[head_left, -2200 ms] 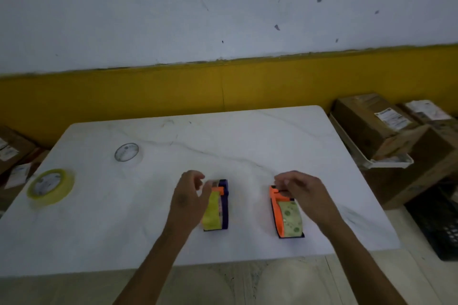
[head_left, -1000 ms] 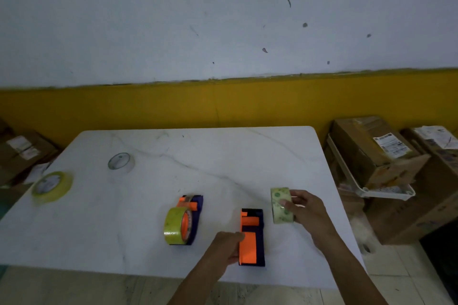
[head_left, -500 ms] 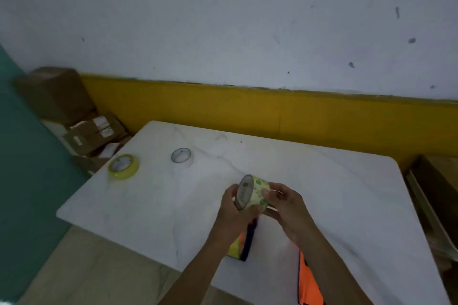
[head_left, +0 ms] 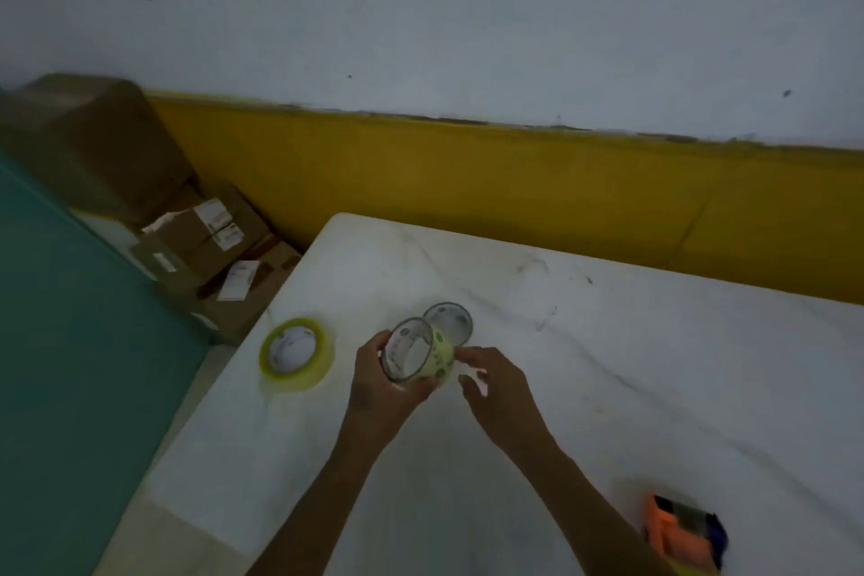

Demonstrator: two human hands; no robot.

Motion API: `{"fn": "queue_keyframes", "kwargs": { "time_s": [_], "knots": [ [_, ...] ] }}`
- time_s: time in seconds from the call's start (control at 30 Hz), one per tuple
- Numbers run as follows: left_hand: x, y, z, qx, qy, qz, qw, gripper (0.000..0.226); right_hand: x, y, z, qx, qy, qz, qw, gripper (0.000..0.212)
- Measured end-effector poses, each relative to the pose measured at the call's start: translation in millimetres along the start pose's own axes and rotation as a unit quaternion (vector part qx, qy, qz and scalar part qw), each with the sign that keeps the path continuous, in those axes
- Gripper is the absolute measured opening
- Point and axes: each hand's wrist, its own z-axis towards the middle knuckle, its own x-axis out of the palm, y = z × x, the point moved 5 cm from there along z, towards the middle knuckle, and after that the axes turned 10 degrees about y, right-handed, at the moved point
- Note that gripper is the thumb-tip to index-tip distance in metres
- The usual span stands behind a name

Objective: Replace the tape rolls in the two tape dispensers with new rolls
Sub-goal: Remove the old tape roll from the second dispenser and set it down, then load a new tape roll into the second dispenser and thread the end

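My left hand [head_left: 381, 393] grips a nearly used pale green tape roll [head_left: 418, 355], its open core turned toward me, above the white marble table [head_left: 608, 365]. My right hand [head_left: 495, 388] sits just right of the roll, fingertips by its edge; whether they touch it I cannot tell. A thick yellow tape roll [head_left: 295, 353] lies flat near the table's left edge. A thin clear roll [head_left: 449, 320] lies flat right behind the held roll. One orange and dark blue dispenser [head_left: 680, 533] shows at the bottom right; the other dispenser is out of view.
Cardboard boxes [head_left: 205, 243] are stacked on the floor left of the table, against the yellow wall band [head_left: 514, 187]. A teal surface [head_left: 70, 341] fills the left side. The table's left edge runs close to the yellow roll.
The view has swung left and both hands have carried the pale green roll toward the table's left end, beside the two loose rolls. The dispensers have slid toward the bottom right.
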Motion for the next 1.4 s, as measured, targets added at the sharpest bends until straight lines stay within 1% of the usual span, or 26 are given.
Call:
{"fn": "queue_keyframes", "kwargs": {
  "time_s": [0.03, 0.07, 0.1, 0.13, 0.2, 0.33, 0.43, 0.53, 0.57, 0.63, 0.67, 0.7, 0.77, 0.8, 0.9, 0.93, 0.97, 1.0, 1.07, 1.1, 1.13, 1.17, 1.2, 1.27, 1.33, 1.4],
  "knots": [
    [-13.1, 2.7, 21.3, 0.01, 0.002, 0.024, 1.0, 0.068, 12.4, 0.7, 15.0, -0.035, 0.0, -0.122, 0.992, 0.032],
    [-24.3, 8.1, 43.9, 0.022, -0.004, 0.05, 0.998, 0.071, 23.8, -0.4, 27.3, -0.059, 0.002, -0.226, 0.972, 0.037],
    [-34.2, 15.6, 65.8, 0.028, -0.019, 0.081, 0.996, 0.078, 32.9, -2.7, 37.3, -0.06, 0.009, -0.298, 0.953, 0.043],
    [-41.0, 19.9, 85.6, 0.035, -0.038, 0.12, 0.991, 0.086, 38.6, -5.7, 46.3, -0.045, 0.017, -0.34, 0.939, 0.046],
    [-45.9, 18.8, 116.4, 0.04, -0.053, 0.192, 0.979, 0.094, 41.4, -12.8, 60.1, -0.014, 0.02, -0.327, 0.945, 0.043],
    [-39.4, 25.1, 154.7, 0.042, -0.005, 0.265, 0.963, 0.096, 35.4, -21.9, 74.5, 0.013, -0.02, -0.3, 0.954, 0.027],
    [-27.8, 45.8, 167.4, 0.037, 0.05, 0.258, 0.964, 0.1, 27.7, -25.3, 83.2, 0.054, -0.034, -0.299, 0.952, 0.018],
    [-25.7, 48.8, 160.4, 0.037, 0.079, 0.254, 0.963, 0.114, 15.8, -25.7, 89.4, 0.068, -0.055, -0.298, 0.95, 0.019],
    [-34.6, 47.1, 153.2, 0.049, 0.061, 0.283, 0.956, 0.112, 13.4, -24.2, 90.5, 0.071, -0.056, -0.303, 0.949, 0.02],
    [-67.2, 47.3, 134.8, 0.081, -0.018, 0.367, 0.926, 0.096, 12.4, -20.9, 90.2, 0.077, -0.045, -0.313, 0.946, 0.025],
    [-87.2, 51.0, 127.4, 0.076, -0.053, 0.403, 0.91, 0.091, 12.2, -19.7, 89.0, 0.081, -0.04, -0.311, 0.946, 0.026],
    [-106.4, 59.0, 121.5, 0.053, -0.071, 0.432, 0.897, 0.092, 11.3, -17.6, 85.7, 0.085, -0.04, -0.31, 0.946, 0.025],
    [-133.2, 84.6, 109.6, -0.003, -0.065, 0.452, 0.89, 0.1, 6.3, -11.6, 76.8, 0.074, -0.051, -0.317, 0.944, 0.017],
    [-137.9, 96.0, 99.7, -0.017, -0.051, 0.455, 0.889, 0.098, 2.5, -7.8, 71.3, 0.064, -0.055, -0.319, 0.944, 0.015],
    [-130.9, 122.6, 64.4, -0.035, 0.027, 0.461, 0.886, 0.066, -5.6, 4.1, 53.3, 0.027, -0.05, -0.289, 0.956, 0.013],
    [-130.4, 128.0, 56.5, -0.038, 0.028, 0.448, 0.893, 0.057, -6.1, 8.4, 47.2, 0.014, -0.044, -0.271, 0.961, 0.014],
    [-131.1, 128.2, 50.8, -0.048, 0.015, 0.419, 0.907, 0.051, -6.9, 12.3, 41.4, 0.001, -0.04, -0.253, 0.967, 0.015],
    [-131.4, 120.3, 45.7, -0.055, -0.017, 0.377, 0.925, 0.044, -8.4, 15.6, 35.9, -0.008, -0.035, -0.235, 0.971, 0.017],
    [-130.0, 89.1, 32.2, -0.077, -0.062, 0.266, 0.959, 0.025, -10.1, 24.6, 21.7, -0.025, -0.004, -0.188, 0.982, 0.019],
    [-124.7, 67.8, 21.3, -0.073, -0.068, 0.205, 0.974, 0.013, -9.4, 30.6, 12.4, -0.039, 0.023, -0.161, 0.986, 0.019],
    [-116.4, 48.6, 7.9, -0.064, -0.075, 0.141, 0.985, 0.012, -8.4, 38.0, 0.7, -0.054, 0.048, -0.137, 0.988, 0.019],
    [-107.7, 32.2, -6.5, -0.055, -0.08, 0.085, 0.992, 0.026, -7.4, 45.0, -12.5, -0.067, 0.068, -0.116, 0.989, 0.019],
    [-95.6, 18.3, -21.5, -0.059, -0.068, 0.022, 0.996, 0.034, -7.4, 52.2, -26.9, -0.077, 0.08, -0.096, 0.989, 0.022],
    [-61.6, -8.4, -49.9, -0.064, -0.018, -0.09, 0.994, 0.026, -14.2, 61.5, -56.7, -0.096, 0.08, -0.061, 0.99, 0.035],
    [-18.3, -33.2, -80.9, -0.057, 0.031, -0.147, 0.987, 0.022, -31.5, 64.6, -88.1, -0.119, 0.056, -0.054, 0.99, 0.05],
    [33.8, -52.9, -113.5, -0.056, 0.06, -0.178, 0.981, 0.028, -54.5, 60.6, -124.8, -0.147, 0.032, -0.082, 0.985, 0.059]
  ]
}}
